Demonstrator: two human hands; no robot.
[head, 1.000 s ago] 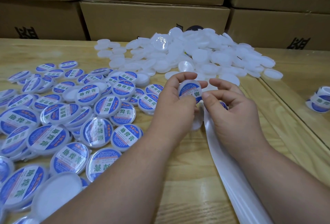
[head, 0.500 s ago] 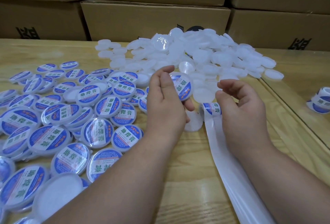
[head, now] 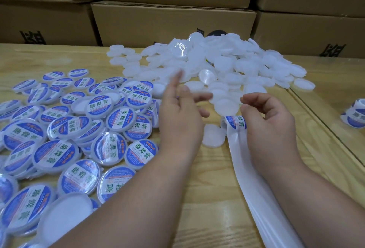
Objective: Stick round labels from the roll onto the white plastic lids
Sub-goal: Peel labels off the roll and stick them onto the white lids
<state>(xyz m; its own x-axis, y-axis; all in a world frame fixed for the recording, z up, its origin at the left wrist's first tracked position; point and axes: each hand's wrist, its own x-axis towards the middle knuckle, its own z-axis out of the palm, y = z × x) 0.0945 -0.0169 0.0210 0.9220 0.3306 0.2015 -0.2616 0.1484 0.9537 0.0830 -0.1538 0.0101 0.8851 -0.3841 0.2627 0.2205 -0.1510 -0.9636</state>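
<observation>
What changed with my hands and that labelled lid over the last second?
The left hand let go of the labelled lid it was holding and now reaches, fingers open, toward the pile of plain lids. The right hand stayed beside the label strip; the labelled lids lie as before.

Head cam, fwd/down, close over table; far edge maybe cropped.

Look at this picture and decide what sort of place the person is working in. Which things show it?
Probably a small packing or warehouse workroom. Stacked cardboard boxes line the back of a wooden table, a heap of plain white lids awaits labelling, and many labelled lids lie spread beside it.
</observation>
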